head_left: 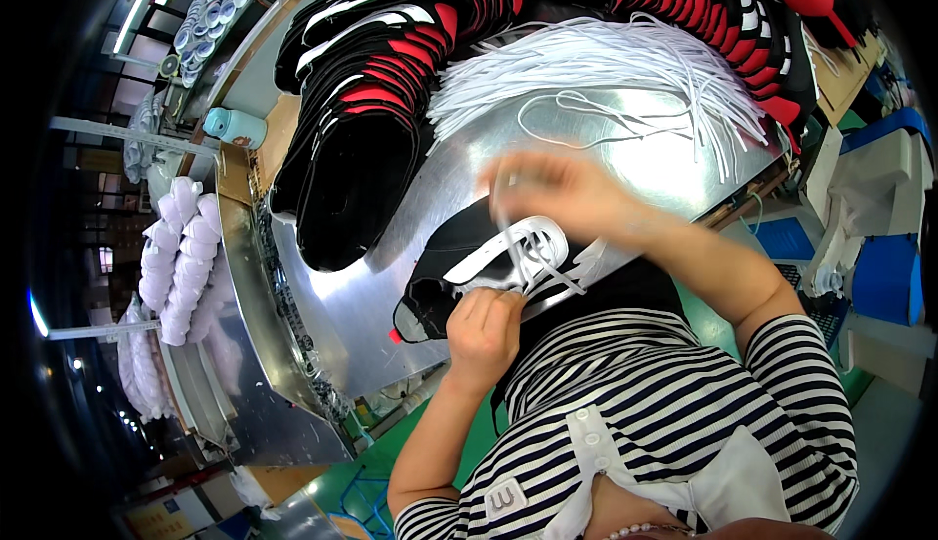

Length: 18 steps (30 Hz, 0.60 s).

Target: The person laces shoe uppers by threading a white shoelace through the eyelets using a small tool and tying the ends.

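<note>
A black shoe upper point(459, 238) with a white eyelet panel lies at the front of the metal table, a white shoelace point(539, 259) threaded through some of its eyelets. My left hand point(486, 335) is closed at the near edge of the upper, its fingertips pinching it beside the eyelets. Above the upper, toward its right end, my right hand point(572, 193) is smeared by motion. A blurred strand of lace runs from the eyelets up to its fingers, which seem closed on it. The exact grip of the fingertips is hidden.
Black, red and white shoe uppers point(391, 81) are stacked in rows at the back left and back right. A loose pile of white laces point(586, 63) lies between them on the metal table point(337, 330). A light blue bottle point(234, 128) stands at the left.
</note>
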{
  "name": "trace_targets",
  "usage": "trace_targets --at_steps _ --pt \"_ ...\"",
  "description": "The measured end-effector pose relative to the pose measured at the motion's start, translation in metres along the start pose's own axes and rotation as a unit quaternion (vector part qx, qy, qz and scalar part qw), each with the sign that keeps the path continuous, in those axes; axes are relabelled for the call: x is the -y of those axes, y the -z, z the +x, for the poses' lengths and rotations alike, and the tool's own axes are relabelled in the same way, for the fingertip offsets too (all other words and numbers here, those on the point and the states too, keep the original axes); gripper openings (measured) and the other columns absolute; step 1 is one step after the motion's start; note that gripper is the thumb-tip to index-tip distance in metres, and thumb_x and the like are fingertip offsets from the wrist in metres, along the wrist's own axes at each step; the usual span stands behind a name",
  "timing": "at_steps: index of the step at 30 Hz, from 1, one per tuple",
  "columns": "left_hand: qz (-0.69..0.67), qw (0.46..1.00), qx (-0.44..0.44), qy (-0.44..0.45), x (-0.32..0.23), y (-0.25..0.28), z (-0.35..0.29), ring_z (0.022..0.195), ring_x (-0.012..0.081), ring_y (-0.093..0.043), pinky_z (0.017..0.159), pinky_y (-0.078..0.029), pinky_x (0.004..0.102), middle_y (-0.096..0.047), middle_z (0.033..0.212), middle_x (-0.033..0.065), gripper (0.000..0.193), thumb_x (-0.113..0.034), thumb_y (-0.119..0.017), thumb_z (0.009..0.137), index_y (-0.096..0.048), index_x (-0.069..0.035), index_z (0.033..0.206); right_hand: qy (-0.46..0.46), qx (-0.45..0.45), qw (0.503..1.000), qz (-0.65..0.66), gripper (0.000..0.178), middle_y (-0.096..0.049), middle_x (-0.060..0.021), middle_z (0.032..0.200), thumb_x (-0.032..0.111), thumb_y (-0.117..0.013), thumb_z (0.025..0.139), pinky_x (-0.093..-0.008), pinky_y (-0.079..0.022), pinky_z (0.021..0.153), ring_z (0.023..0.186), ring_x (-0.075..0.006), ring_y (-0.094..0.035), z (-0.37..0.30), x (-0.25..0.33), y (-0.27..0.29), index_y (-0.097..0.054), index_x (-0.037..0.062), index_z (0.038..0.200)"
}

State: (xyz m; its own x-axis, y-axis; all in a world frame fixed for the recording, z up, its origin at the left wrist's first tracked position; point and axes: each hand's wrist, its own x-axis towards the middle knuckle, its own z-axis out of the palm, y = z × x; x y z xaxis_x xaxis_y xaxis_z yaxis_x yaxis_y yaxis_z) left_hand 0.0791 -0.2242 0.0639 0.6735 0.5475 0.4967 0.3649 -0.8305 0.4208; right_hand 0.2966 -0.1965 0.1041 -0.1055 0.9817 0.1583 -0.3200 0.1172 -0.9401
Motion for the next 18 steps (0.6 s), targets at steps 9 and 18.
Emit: trace_targets --at_steps 9,18 --pt "0.020 0.969 0.031 0.246 -0.013 0.010 0.028 0.089 0.0306 -0.065 0.078 -0.048 0.0394 -0.070 0.095 0.0138 0.076 -0.024 -0.077 0.081 -0.036 0.007 0.136 -0.061 -0.068 0.987 -0.130 0.015 -0.067 -0.0009 0.088 0.011 -0.067 0.089 -0.0237 -0.047 0.074 0.083 -0.0057 -0.059 0.002 -0.069 0.017 -0.068 0.0029 0.101" --pt "0.070 0.929 0.030 0.361 0.004 -0.025 0.052 0.076 0.0249 -0.062 0.089 -0.036 0.0352 -0.073 0.080 0.0078 0.092 -0.029 -0.077 0.079 -0.027 0.012 0.145 -0.053 -0.053 0.990 -0.116 0.012 -0.067 -0.0015 0.085 0.010 -0.065 0.089 -0.0243 -0.048 0.071 0.079 -0.0066 -0.059 0.003 -0.067 0.011 -0.067 0.0021 0.098"
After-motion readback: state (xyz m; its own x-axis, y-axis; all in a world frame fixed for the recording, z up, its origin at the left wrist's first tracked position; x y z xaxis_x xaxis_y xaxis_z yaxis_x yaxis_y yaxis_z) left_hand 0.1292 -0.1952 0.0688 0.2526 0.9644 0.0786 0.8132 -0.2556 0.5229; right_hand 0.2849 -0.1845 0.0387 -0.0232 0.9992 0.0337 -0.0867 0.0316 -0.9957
